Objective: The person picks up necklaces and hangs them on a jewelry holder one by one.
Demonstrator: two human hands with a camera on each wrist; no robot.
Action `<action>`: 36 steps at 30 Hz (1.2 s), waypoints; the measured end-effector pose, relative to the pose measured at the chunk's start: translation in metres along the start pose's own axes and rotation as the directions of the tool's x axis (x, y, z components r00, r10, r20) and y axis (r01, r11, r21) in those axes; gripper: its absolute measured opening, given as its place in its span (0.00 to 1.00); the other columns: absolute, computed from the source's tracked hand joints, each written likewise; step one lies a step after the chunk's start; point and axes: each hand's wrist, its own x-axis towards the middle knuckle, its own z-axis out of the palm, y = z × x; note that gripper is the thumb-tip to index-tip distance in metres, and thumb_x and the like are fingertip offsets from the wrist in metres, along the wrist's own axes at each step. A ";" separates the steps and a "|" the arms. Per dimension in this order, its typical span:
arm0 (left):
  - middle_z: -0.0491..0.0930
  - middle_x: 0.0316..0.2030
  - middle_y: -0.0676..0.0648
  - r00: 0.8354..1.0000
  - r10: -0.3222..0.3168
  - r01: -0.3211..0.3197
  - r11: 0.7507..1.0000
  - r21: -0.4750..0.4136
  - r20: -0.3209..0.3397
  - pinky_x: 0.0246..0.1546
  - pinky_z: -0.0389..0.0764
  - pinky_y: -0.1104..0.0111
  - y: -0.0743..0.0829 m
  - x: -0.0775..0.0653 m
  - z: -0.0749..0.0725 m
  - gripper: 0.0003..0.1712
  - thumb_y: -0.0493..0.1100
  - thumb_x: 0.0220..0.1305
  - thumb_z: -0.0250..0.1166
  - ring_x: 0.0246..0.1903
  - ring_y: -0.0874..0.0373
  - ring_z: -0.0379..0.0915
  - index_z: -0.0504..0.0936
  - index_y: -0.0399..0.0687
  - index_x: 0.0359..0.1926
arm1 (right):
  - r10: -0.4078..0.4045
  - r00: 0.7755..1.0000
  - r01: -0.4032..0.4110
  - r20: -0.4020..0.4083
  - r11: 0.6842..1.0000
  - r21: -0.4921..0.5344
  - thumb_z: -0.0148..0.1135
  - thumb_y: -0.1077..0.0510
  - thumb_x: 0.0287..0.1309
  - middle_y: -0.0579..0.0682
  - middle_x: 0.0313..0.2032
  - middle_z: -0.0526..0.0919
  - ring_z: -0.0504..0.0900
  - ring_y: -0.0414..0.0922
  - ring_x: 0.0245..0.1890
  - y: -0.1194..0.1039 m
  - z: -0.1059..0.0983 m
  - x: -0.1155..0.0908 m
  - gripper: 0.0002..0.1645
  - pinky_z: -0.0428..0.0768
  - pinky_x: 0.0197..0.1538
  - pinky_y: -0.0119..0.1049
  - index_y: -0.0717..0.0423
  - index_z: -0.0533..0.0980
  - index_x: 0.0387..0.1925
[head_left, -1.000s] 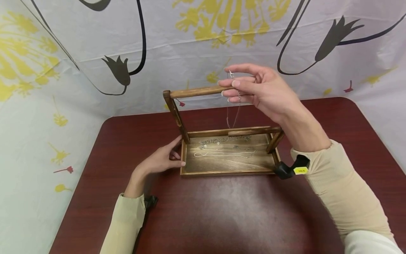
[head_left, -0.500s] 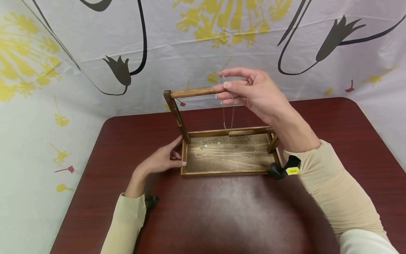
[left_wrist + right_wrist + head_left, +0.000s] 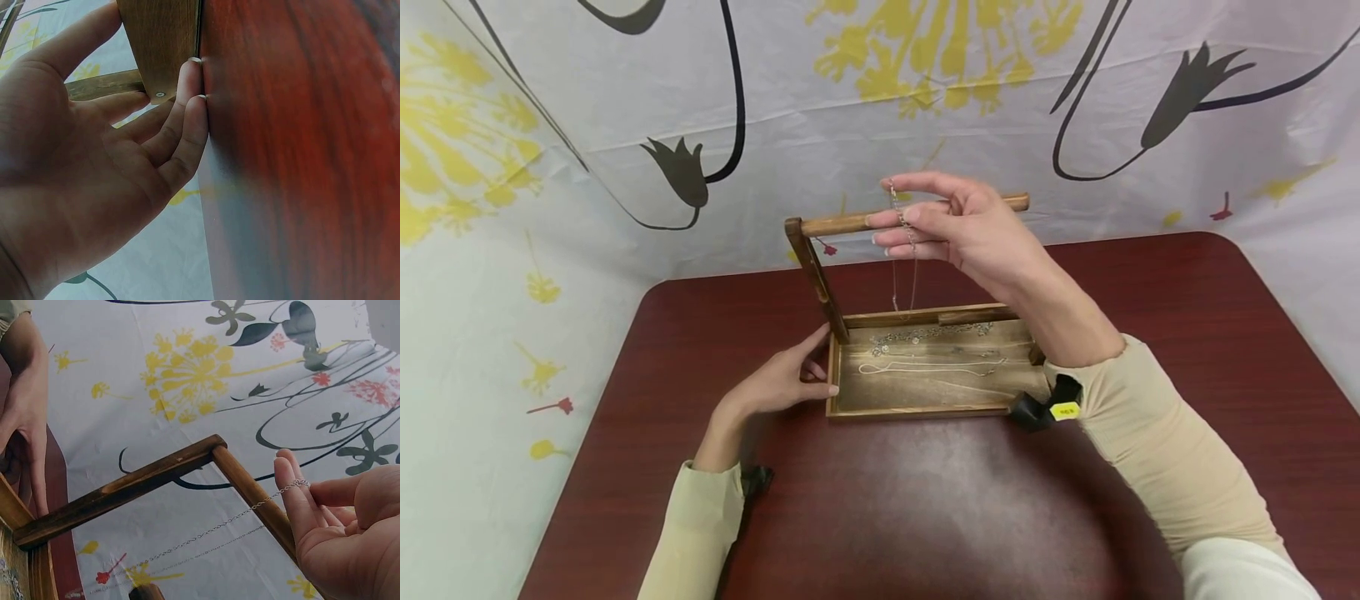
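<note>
My right hand pinches a thin silver chain necklace between thumb and fingers at the level of the top bar. From the fingers the necklace hangs in a long narrow loop, its lower end near the tray's back wall. Whether the chain passes round the bar I cannot tell. At the left end of the wooden jewelry stand, my left hand holds the end wall, thumb tip at the rim and fingers against the outside. More silver chains and a pale necklace lie in the stand's tray.
A lower wooden bar crosses the right part of the tray. The left upright carries the top bar, whose right end shows beyond my right hand. The stand sits on a dark red table, with a patterned cloth behind.
My right hand has moved left along the top bar, carrying the hanging necklace with it. The bar's right end has come into sight. My left hand has stayed at the stand's left end.
</note>
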 end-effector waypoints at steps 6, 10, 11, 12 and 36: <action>0.81 0.44 0.48 1.000 0.003 -0.003 1.000 -0.007 -0.002 0.48 0.77 0.60 -0.002 0.000 0.001 0.57 0.50 0.61 0.72 0.45 0.57 0.78 0.43 0.58 0.80 | 0.017 1.000 -0.017 -0.014 1.000 -0.026 0.55 0.68 0.69 0.66 0.53 0.81 0.86 0.55 0.46 0.005 0.006 0.002 0.25 0.81 0.50 0.46 0.60 0.70 0.66; 0.82 0.44 0.48 1.000 -0.010 0.010 1.000 -0.005 0.003 0.48 0.77 0.61 -0.003 0.000 0.002 0.58 0.50 0.61 0.72 0.45 0.58 0.78 0.43 0.59 0.80 | 0.039 0.999 -0.040 -0.021 0.997 -0.071 0.56 0.66 0.70 0.63 0.52 0.83 0.87 0.56 0.43 0.010 0.010 0.003 0.24 0.83 0.46 0.49 0.56 0.71 0.66; 0.82 0.44 0.48 1.000 -0.011 0.011 1.000 -0.006 0.005 0.48 0.77 0.60 -0.003 0.000 0.003 0.58 0.50 0.61 0.72 0.45 0.58 0.78 0.42 0.59 0.80 | 0.044 0.999 -0.046 -0.021 0.996 -0.081 0.56 0.66 0.70 0.62 0.52 0.83 0.87 0.56 0.42 0.011 0.011 0.003 0.24 0.83 0.45 0.50 0.56 0.71 0.66; 0.82 0.44 0.48 1.000 -0.014 0.014 1.000 -0.007 0.006 0.48 0.77 0.60 -0.003 0.000 0.003 0.58 0.50 0.61 0.72 0.45 0.58 0.78 0.42 0.60 0.80 | 0.047 0.999 -0.049 -0.020 0.995 -0.091 0.56 0.65 0.70 0.62 0.52 0.83 0.87 0.56 0.42 0.012 0.012 0.004 0.24 0.83 0.44 0.51 0.55 0.71 0.66; 0.79 0.50 0.45 1.000 -0.003 0.003 1.000 -0.021 -0.001 0.49 0.78 0.59 -0.005 0.003 0.001 0.57 0.49 0.61 0.73 0.47 0.56 0.78 0.43 0.61 0.80 | 0.023 0.998 -0.019 0.061 0.997 -0.072 0.52 0.66 0.72 0.65 0.55 0.80 0.86 0.58 0.43 0.023 0.035 0.017 0.28 0.83 0.45 0.48 0.51 0.68 0.70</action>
